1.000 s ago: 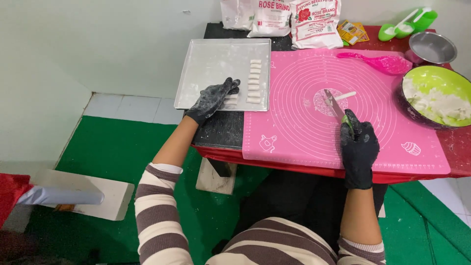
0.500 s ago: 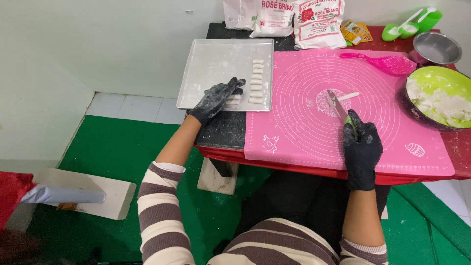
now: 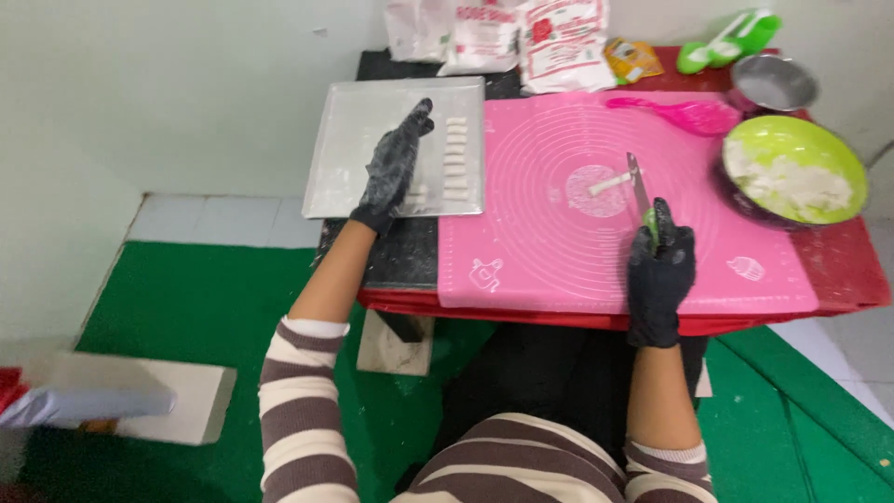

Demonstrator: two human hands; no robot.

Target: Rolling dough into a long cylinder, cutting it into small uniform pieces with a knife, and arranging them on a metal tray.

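over the metal tray [image 3: 345,140] my left hand [image 3: 396,163] had slid up past the row of dough pieces [image 3: 454,158], fingers loose and empty — my right hand [image 3: 659,270] stayed clenched on the knife [image 3: 639,186] beside the dough strip [image 3: 610,183] on the pink mat [image 3: 559,251].

I see black gloves on both hands, left hand [image 3: 396,168] and right hand [image 3: 661,275]; pink mat [image 3: 559,233] at twelve o'clock, green bowl [image 3: 796,140] (white dough), brown-and-white striped sleeves [image 3: 298,410].
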